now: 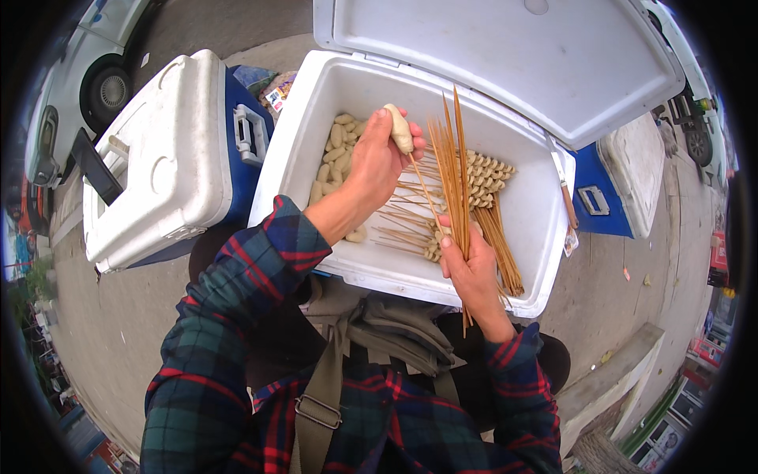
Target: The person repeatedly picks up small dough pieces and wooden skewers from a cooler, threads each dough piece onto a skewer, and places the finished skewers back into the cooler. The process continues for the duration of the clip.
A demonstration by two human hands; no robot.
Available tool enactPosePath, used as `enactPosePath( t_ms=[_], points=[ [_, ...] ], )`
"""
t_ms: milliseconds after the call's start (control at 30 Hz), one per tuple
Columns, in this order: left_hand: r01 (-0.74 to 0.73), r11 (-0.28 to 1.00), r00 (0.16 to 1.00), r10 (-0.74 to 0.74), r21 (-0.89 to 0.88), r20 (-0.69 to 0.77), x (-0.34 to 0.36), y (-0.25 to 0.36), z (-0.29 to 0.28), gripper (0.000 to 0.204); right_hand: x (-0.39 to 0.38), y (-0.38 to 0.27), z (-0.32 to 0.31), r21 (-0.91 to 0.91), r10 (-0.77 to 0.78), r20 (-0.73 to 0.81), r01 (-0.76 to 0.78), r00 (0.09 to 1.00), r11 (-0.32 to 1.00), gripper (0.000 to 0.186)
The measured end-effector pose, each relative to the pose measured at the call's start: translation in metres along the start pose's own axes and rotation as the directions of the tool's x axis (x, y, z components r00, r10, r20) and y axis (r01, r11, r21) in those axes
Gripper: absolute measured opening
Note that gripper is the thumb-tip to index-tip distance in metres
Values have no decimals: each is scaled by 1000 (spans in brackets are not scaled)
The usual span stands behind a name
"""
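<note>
My left hand (369, 170) grips a pale, oblong food piece (398, 126) at the upper end of a thin wooden skewer (422, 182). My right hand (472, 272) is closed around a bundle of wooden skewers (455, 166), with that single skewer reaching down to it. Both hands are over an open white cooler (278, 150). Inside, many similar pale pieces (335, 154) lie at the left, and rows of skewered, spiral-cut pieces (489, 170) lie at the right, beside more bare skewers (505, 261), partly hidden by my right hand.
The cooler's lid (505, 55) stands raised behind it. A knife (568, 201) rests along the right rim. Blue-and-white coolers stand left (158, 174) and right (624, 182). Parked vehicles (95, 79) are at the edges, and a concrete ledge (608, 379) is at lower right.
</note>
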State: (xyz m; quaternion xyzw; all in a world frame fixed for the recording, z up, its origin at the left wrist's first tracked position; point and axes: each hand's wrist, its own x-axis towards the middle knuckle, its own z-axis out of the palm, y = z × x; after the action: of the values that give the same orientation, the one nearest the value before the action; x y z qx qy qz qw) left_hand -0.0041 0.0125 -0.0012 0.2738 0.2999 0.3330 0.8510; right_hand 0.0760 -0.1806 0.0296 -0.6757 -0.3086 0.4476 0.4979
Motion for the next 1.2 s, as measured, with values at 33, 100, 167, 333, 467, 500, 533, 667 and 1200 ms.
enactPosePath(
  t_ms=[33,100,167,333,467,500,533,667,1200],
  points=[
    [-28,1000,1000,28,-13,-11,0,0,0,31,0,2,0,-34,0,-6,0,1000,999,28],
    [27,997,1000,-28,-69,-13,-2,-3,0,31,1,7,1,-63,2,-10,-3,1000,998,28],
    [58,991,998,-58,-117,0,-5,-7,2,30,1,11,1,-97,-31,-17,29,999,995,29],
    [97,987,995,-92,-125,42,-11,-9,6,29,2,13,2,-25,-30,-5,30,1000,999,28],
    [103,992,993,-98,-79,63,-16,-12,10,29,4,8,2,29,-1,-13,2,1000,1000,27],
    [117,991,992,-113,-69,56,-18,-13,11,29,5,7,3,46,7,-14,-7,1000,999,27],
    [130,989,990,-126,-73,58,-20,-15,11,29,6,6,3,61,12,-18,-11,1000,998,26],
    [208,975,976,-202,-74,75,-29,-29,13,28,14,5,5,105,-4,-32,7,999,994,24],
    [-236,-322,969,-6,917,248,111,-57,-174,20,24,56,-95,-807,91,-37,-84,995,585,24]
  ],
)
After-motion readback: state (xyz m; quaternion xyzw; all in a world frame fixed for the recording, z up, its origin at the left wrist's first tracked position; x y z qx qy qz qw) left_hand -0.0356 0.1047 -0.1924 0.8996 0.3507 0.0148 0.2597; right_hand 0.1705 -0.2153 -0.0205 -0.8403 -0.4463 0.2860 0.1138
